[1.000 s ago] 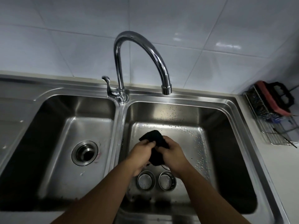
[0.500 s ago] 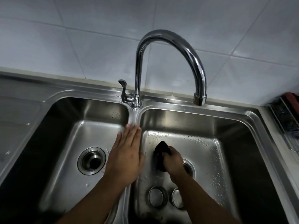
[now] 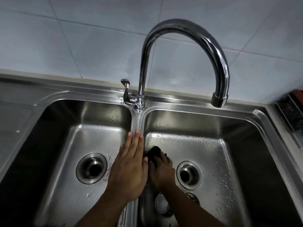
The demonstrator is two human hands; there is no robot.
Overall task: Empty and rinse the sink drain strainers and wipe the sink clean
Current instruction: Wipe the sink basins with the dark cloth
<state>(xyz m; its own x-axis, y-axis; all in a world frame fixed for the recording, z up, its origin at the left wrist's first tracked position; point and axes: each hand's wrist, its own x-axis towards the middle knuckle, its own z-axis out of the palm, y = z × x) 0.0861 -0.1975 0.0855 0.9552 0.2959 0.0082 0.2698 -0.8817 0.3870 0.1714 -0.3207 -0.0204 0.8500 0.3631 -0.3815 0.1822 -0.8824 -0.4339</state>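
Note:
My left hand lies flat, fingers together, on the divider between the two steel basins. My right hand grips a black cloth and presses it against the floor of the right basin, close to the divider. Both drains stand open: the left drain and the right drain. Two strainers lie on the right basin floor near my right forearm: one strainer shows its mesh, the other strainer is mostly hidden by the arm.
The chrome faucet arches over the right basin, its lever at the base. No water runs. Droplets dot both basins. A wire rack sits at the right edge. A drainboard lies left.
Earlier both hands held the cloth over the right basin. My left hand let go and settled on the divider; my right hand now pushes the cloth slightly farther back along the basin floor.

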